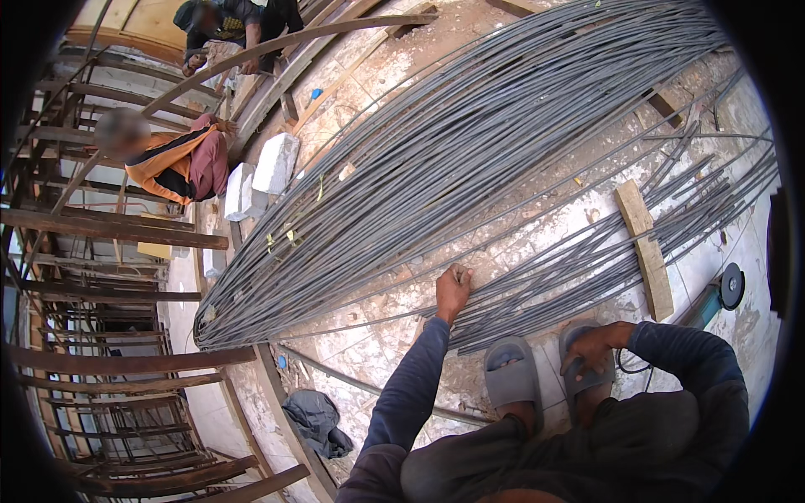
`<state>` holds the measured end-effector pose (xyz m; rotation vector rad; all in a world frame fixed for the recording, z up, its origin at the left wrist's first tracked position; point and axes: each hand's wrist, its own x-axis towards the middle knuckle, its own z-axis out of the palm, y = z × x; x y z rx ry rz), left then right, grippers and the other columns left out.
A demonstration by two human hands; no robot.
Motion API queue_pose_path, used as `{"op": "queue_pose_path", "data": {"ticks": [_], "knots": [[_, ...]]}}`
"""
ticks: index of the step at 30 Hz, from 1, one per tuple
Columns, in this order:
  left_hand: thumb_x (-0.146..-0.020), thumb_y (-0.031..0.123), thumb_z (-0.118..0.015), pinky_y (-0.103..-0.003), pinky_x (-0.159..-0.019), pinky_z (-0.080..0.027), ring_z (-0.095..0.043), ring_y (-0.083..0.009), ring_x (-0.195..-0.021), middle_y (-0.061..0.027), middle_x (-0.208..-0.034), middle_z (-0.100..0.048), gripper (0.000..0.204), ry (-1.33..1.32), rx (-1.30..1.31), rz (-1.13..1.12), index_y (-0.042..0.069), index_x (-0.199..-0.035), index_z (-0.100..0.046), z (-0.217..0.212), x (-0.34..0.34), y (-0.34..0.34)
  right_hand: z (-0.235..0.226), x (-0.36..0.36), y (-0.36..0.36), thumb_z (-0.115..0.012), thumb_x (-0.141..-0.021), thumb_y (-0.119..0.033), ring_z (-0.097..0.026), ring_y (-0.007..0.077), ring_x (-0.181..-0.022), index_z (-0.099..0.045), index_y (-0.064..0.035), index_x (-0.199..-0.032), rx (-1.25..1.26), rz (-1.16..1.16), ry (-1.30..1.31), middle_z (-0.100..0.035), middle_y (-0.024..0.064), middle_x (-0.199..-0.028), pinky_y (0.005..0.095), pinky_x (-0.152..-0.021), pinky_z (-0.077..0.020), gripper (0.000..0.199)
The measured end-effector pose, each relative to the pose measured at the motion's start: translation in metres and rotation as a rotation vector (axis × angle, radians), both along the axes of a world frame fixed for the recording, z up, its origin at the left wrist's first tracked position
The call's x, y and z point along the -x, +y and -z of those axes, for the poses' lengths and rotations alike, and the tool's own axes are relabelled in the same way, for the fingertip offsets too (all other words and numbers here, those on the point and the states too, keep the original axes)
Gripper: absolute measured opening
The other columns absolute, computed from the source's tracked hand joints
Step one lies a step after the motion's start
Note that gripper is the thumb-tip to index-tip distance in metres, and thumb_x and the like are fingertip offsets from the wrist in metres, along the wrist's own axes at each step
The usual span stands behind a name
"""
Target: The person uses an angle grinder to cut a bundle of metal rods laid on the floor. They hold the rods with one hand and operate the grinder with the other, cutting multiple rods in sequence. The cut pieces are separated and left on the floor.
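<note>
My left hand (454, 293) is closed, just over the near ends of a smaller bundle of cut steel rods (553, 285). What its fingers hold, if anything, is too small to make out. My right hand (591, 350) hangs loosely over my right foot, its fingers apart and holding nothing. Beyond both hands lies a large bundle of long grey steel rods (453, 159), bent round at its left end. A wooden block (644, 247) lies across the smaller bundle. Grey sandals (513, 377) are on my feet.
An angle grinder (721, 293) with a dark disc lies at the right. White blocks (275, 163) stand by the far left edge, where two people are crouching. Wooden beams (117, 360) span the left side. A black plastic bag (319, 422) lies at lower left.
</note>
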<state>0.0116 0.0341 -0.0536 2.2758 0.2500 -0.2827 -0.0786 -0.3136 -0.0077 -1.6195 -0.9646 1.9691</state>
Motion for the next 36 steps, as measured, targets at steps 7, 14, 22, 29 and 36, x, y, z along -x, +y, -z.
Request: {"op": "queue_pose_path", "data": {"ticks": [7,14,22,29,36], "knots": [[-0.098,0.025,-0.065,-0.028,-0.049,-0.042,-0.053,-0.0119,-0.052,-0.0065,-0.067,-0.063,0.027,0.136,0.292,-0.166,0.0,-0.09,-0.064,0.002,-0.012,0.011,0.005,0.002,-0.003,-0.065,-0.094,-0.036,-0.072,0.0235,-0.064,-0.05,-0.0257,-0.145,0.015,0.006,0.013,-0.07,0.0102,-0.07,0.0342,-0.055,-0.0568,0.053],[-0.098,0.042,-0.061,-0.032,-0.049,-0.042,-0.053,-0.0154,-0.046,-0.0077,-0.055,-0.057,0.046,0.213,0.27,-0.205,-0.001,-0.083,-0.066,-0.012,-0.018,-0.001,0.009,0.002,-0.004,-0.065,-0.094,-0.037,-0.071,0.0232,-0.063,-0.051,-0.0263,-0.144,-0.001,0.004,0.025,-0.069,0.0095,-0.069,0.0344,-0.055,-0.0568,0.053],[-0.097,0.06,-0.048,-0.043,-0.066,-0.05,-0.066,-0.0314,-0.067,-0.016,-0.068,-0.065,0.062,0.125,-0.226,0.169,0.002,-0.091,-0.069,-0.017,-0.006,-0.015,0.006,0.002,-0.002,-0.066,-0.094,-0.038,-0.071,0.023,-0.064,-0.05,-0.0264,-0.144,0.023,-0.003,0.027,-0.069,0.0092,-0.069,0.0339,-0.055,-0.0571,0.054],[-0.095,0.056,-0.052,-0.05,-0.079,-0.051,-0.067,-0.0422,-0.089,-0.0217,-0.085,-0.07,0.054,0.141,-0.385,0.264,0.006,-0.102,-0.069,-0.034,-0.006,-0.023,-0.009,-0.004,0.001,-0.065,-0.094,-0.032,-0.072,0.0229,-0.066,-0.051,-0.0228,-0.144,0.03,0.009,0.033,-0.071,0.0108,-0.071,0.0352,-0.06,-0.0564,0.053],[-0.095,0.054,-0.053,-0.05,-0.079,-0.05,-0.067,-0.0429,-0.09,-0.0235,-0.088,-0.07,0.052,0.178,-0.368,0.267,0.006,-0.103,-0.069,-0.042,-0.005,-0.028,-0.008,-0.005,0.004,-0.064,-0.095,-0.031,-0.072,0.023,-0.067,-0.052,-0.0235,-0.144,0.038,-0.021,0.018,-0.071,0.0111,-0.072,0.0357,-0.061,-0.0563,0.051]]}}
